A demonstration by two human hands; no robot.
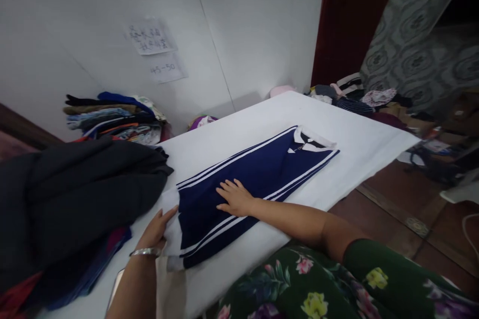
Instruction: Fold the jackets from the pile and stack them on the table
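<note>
A navy polo dress (258,169) with a white collar and white stripes along both sides lies lengthwise on the white-covered table (359,129). Its collar points to the far right and its pale hem end is toward me at the left. My right hand (235,198) rests palm down on the navy fabric, fingers spread. At the hem end, my left hand (159,229), with a bangle at the wrist, has its thumb over the pale cloth; some of its fingers are hidden. Below that hand, a strip of pale cloth (171,284) hangs toward the near edge.
A large dark garment heap (82,194) covers the table's left side, with a folded clothes stack (116,114) behind it. Paper notes (151,37) are on the wall. More clothes (355,94) lie piled beyond the table at the right, above a tiled floor (389,209).
</note>
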